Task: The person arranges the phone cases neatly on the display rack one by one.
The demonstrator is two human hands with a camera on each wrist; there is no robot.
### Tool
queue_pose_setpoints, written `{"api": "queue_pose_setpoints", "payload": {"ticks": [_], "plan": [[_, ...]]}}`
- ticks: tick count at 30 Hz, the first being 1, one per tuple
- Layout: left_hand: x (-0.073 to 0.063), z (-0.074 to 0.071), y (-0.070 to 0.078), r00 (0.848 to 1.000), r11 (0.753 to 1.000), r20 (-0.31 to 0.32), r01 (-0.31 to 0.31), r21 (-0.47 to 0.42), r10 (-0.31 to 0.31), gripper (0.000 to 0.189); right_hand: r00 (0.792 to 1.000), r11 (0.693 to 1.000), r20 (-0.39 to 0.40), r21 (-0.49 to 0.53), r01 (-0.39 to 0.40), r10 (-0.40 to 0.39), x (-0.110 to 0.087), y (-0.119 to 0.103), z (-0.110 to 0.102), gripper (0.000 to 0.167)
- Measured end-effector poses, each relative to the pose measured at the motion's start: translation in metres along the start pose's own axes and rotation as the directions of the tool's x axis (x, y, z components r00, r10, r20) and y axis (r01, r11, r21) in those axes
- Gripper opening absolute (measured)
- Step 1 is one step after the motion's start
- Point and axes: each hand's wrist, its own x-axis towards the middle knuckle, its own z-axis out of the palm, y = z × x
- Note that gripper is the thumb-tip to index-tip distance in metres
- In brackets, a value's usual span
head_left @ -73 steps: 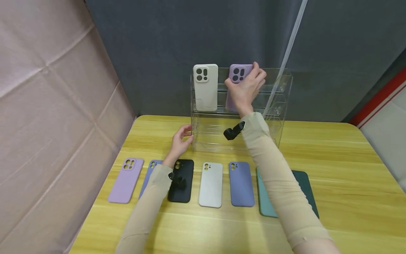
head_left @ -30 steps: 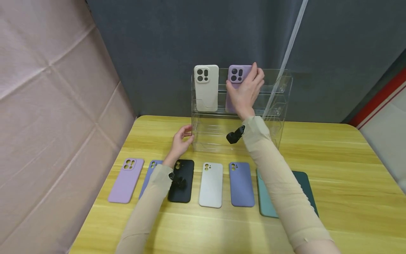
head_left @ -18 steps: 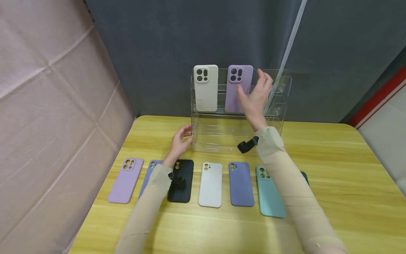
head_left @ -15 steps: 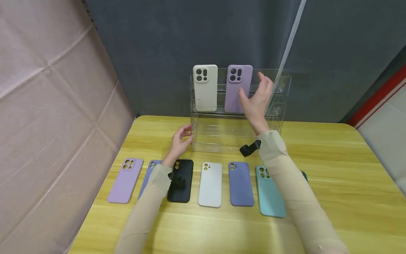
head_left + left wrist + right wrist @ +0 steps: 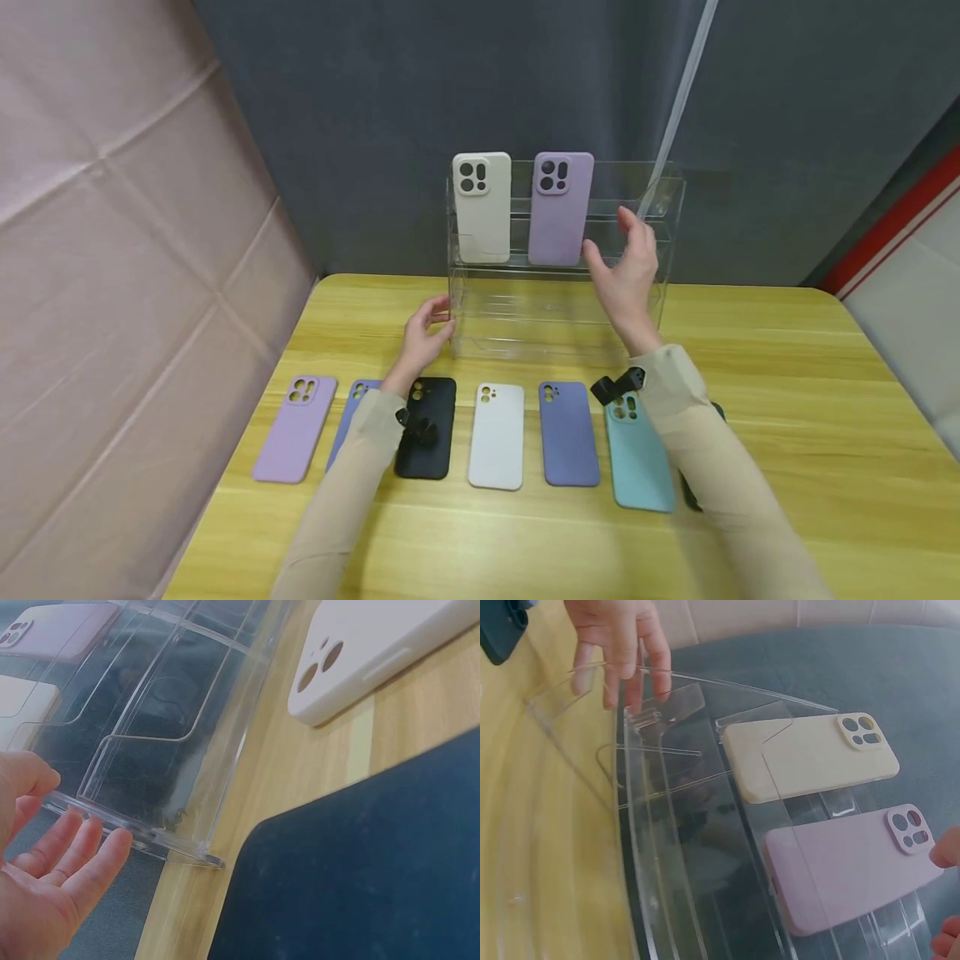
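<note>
A clear tiered display rack stands at the back of the table. On its upper tier lean a cream phone case and, to its right, a lilac phone case, both upright with camera cutouts on top. My right hand is just right of the lilac case, thumb and fingers spread around nothing. In the right wrist view only some fingertips show at the edge. My left hand is at the rack's left side, its relaxed fingertips against the clear side edge.
Phone cases lie in a row in front: lilac, blue partly under the left arm, black, white, blue-violet, teal and a dark one mostly behind the right sleeve. A grey curtain hangs behind the rack.
My right hand has let go of the lilac case on the upper tier and moved down and to the right. The case stays leaning there. My left hand stays at the rack's side.
</note>
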Motion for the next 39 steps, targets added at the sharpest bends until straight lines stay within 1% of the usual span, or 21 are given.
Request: {"api": "queue_pose_setpoints", "payload": {"ticks": [4, 7, 11, 14, 15, 19, 25, 31, 34, 39], "plan": [[0.0, 0.0, 0.0, 1.0, 1.0, 0.003, 0.012, -0.001, -0.012, 0.041, 1.0, 1.0, 0.01, -0.001, -0.014, 0.014, -0.012, 0.005, -0.009, 0.049], [0.0, 0.0, 0.003, 1.0, 1.0, 0.009, 0.017, -0.009, -0.017, 0.042, 0.999, 0.999, 0.014, 0.027, -0.03, 0.03, -0.02, 0.01, -0.015, 0.049], [-0.004, 0.0, 0.018, 1.0, 1.0, 0.021, 0.002, 0.007, -0.002, 0.041, 0.998, 0.997, 0.028, 0.058, -0.059, 0.057, -0.03, 0.016, -0.022, 0.049], [-0.006, 0.0, 0.03, 1.0, 1.0, 0.029, -0.01, 0.015, 0.01, 0.041, 0.995, 0.994, 0.035, 0.057, -0.092, 0.09, -0.036, 0.019, -0.029, 0.05], [-0.007, -0.001, 0.031, 0.999, 1.0, 0.031, -0.013, 0.008, 0.013, 0.041, 0.995, 0.993, 0.036, 0.055, -0.1, 0.098, -0.038, 0.02, -0.031, 0.05], [-0.007, -0.001, 0.033, 0.999, 1.0, 0.03, -0.022, 0.005, 0.022, 0.041, 0.991, 0.991, 0.035, 0.049, -0.128, 0.126, -0.047, 0.023, -0.039, 0.05], [-0.007, 0.0, 0.032, 0.999, 1.0, 0.024, -0.03, 0.0, 0.03, 0.04, 0.987, 0.986, 0.041, 0.044, -0.158, 0.156, -0.06, 0.028, -0.052, 0.05], [-0.006, 0.001, 0.032, 0.999, 0.999, 0.035, -0.031, -0.009, 0.031, 0.04, 0.988, 0.989, 0.044, 0.019, -0.147, 0.146, -0.074, 0.035, -0.064, 0.049], [-0.007, 0.001, 0.032, 0.999, 1.0, 0.033, -0.024, -0.001, 0.024, 0.041, 0.987, 0.988, 0.052, 0.008, -0.153, 0.153, -0.08, 0.038, -0.071, 0.049], [-0.007, 0.0, 0.034, 0.999, 1.0, 0.032, 0.007, 0.005, -0.008, 0.042, 0.979, 0.982, 0.071, -0.019, -0.189, 0.19, -0.089, 0.041, -0.082, 0.051]]}}
